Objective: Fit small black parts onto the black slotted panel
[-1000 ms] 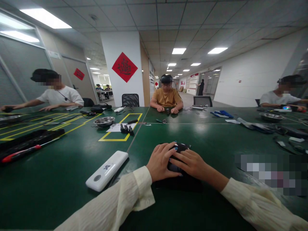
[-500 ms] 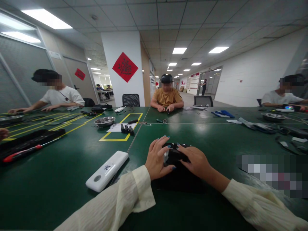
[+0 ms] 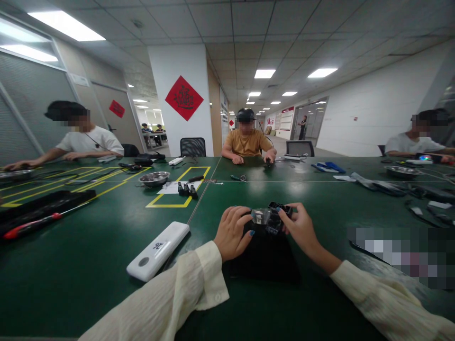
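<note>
A red-handled screwdriver (image 3: pixel 31 226) is seen at the far left of the green table (image 3: pixel 88 265), with a metal bowl (image 3: pixel 154 178) farther back. A white power bank (image 3: pixel 158 251) is laid just left of the left hand (image 3: pixel 232 232), whose fingers are curled against a small black device (image 3: pixel 270 219). The device is held just above a black mat (image 3: pixel 265 260), near the table's middle. It is gripped from the other side by the right hand (image 3: pixel 302 227), whose fingers are clamped on its edge.
</note>
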A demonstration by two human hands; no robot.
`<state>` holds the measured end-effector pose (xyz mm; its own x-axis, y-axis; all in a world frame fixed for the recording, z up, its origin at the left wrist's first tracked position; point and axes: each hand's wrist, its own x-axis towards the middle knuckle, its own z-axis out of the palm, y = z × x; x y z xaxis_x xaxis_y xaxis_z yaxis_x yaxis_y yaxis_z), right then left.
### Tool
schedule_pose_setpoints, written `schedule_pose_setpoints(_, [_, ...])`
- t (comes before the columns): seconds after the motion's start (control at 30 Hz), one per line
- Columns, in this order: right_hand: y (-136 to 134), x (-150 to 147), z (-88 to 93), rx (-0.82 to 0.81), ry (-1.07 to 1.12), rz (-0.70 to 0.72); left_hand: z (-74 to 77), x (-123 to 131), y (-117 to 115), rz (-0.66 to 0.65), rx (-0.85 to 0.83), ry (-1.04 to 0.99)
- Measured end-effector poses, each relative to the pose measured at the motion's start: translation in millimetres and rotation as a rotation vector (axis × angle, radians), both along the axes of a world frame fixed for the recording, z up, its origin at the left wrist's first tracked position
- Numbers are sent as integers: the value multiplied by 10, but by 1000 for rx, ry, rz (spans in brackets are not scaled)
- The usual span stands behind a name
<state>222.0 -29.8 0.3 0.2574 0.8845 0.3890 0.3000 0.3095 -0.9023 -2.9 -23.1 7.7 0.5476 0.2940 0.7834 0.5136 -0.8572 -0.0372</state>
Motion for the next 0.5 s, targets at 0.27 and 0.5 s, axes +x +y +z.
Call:
schedule_pose_setpoints(0.27, [-60, -29, 4, 79, -252, -44, 21, 2, -9, -5, -29, 32])
schedule_pose_setpoints(0.5, [-72, -66, -27, 197, -549, -147, 13, 18, -16, -9, -46, 44])
